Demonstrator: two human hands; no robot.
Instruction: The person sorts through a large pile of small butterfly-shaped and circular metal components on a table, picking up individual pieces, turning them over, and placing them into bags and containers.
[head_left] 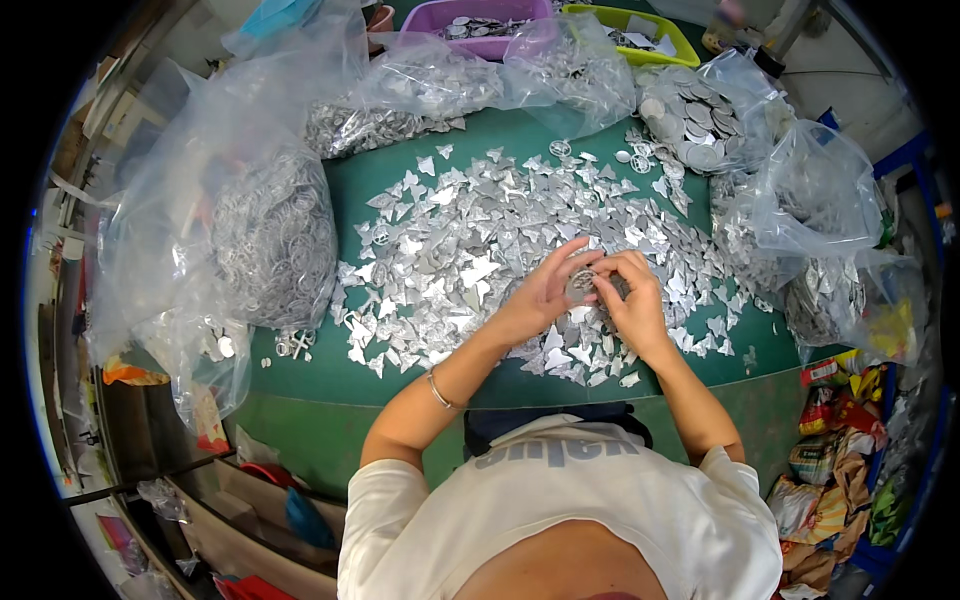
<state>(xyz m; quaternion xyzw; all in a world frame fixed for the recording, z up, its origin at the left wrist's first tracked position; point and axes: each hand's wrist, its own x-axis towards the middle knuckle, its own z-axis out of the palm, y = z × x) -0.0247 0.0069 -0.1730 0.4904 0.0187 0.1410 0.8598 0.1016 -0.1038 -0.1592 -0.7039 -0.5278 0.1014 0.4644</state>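
Over a wide heap of small flat silver metal pieces [440, 250] on the green table, my two hands meet. Between them is a round silver openwork metal piece [580, 286], small and partly covered by fingers. My left hand [543, 298] pinches its left side with thumb and fingers. From the right, my right hand [634, 300] touches the same piece with its bent thumb and forefinger. A similar round openwork piece [560, 149] lies at the heap's far edge, and another one [380, 235] lies among the pieces on the left.
A large clear bag of thin silver rings [275, 240] stands left. Along the back are bags of metal parts [435, 85], a purple basin [420, 18] and a yellow-green basin [680, 45]. A bag of round discs [700, 125] and more bags [820, 195] line the right.
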